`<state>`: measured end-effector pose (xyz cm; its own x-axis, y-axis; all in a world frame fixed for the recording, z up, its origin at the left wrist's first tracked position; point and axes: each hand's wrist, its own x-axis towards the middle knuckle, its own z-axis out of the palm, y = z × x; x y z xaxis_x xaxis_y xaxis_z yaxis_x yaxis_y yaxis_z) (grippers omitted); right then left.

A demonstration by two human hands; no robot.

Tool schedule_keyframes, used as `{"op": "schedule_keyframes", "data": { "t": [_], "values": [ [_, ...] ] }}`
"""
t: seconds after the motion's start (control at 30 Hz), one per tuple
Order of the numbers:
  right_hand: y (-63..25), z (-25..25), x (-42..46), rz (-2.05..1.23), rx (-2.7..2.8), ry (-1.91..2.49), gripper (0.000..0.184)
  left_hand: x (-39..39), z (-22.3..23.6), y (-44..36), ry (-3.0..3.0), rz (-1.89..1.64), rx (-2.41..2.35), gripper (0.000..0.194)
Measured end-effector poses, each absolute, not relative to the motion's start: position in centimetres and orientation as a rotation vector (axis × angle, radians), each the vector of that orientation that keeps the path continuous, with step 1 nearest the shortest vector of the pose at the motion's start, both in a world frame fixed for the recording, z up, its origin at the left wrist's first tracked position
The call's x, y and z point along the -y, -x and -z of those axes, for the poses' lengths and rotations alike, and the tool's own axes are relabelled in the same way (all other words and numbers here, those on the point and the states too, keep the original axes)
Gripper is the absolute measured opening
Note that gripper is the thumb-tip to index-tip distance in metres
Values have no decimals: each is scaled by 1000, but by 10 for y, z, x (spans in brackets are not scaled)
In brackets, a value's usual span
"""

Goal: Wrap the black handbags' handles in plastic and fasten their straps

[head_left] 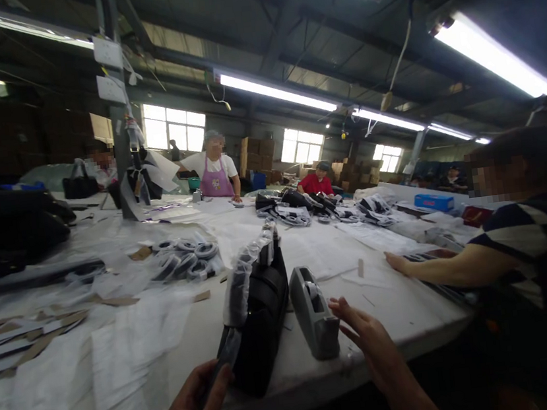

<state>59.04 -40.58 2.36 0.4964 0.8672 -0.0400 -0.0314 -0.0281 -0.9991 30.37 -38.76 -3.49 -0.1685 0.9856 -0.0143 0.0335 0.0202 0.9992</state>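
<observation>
A black handbag (264, 326) stands near the table's front edge, its raised handle (241, 275) wrapped in clear plastic. My left hand (192, 401) pinches a dark strap end (229, 350) at the near side of the bag, fingers closed on it. Just right of the bag sits a grey tape dispenser (316, 319), its tape roll (312, 288) showing in the top. My right hand (370, 339) is beside the dispenser's near end with fingers apart; whether the fingertips touch its cutting edge or a bit of tape I cannot tell.
White wrapping sheets (123, 363) and card strips (30, 338) cover the table's left. Behind lie wrapped strap coils (185, 259) and a pile of black bags (298, 202). A metal post (123, 150) rises at left. A co-worker's arm (451, 269) rests on the table at right.
</observation>
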Motion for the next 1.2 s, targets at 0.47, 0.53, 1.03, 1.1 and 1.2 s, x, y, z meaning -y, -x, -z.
{"op": "schedule_keyframes", "data": {
  "t": [0.47,0.53,1.03,1.1,1.2],
  "values": [
    [-573,55,423,-961,416,1364,48,388,40,-303,-1079,-1318,-1291,54],
    [-551,43,427,-999,588,1356,43,389,40,-304,-1104,-1320,-1280,51],
    [-425,-16,380,-814,1286,1571,47,392,37,-303,-1231,-1376,-1213,33],
    [-431,-16,382,-849,1342,1553,48,391,38,-302,-1212,-1375,-1191,34],
    [-443,-11,386,-1111,1351,1379,46,390,38,-299,-1195,-1358,-1154,36]
  ]
}}
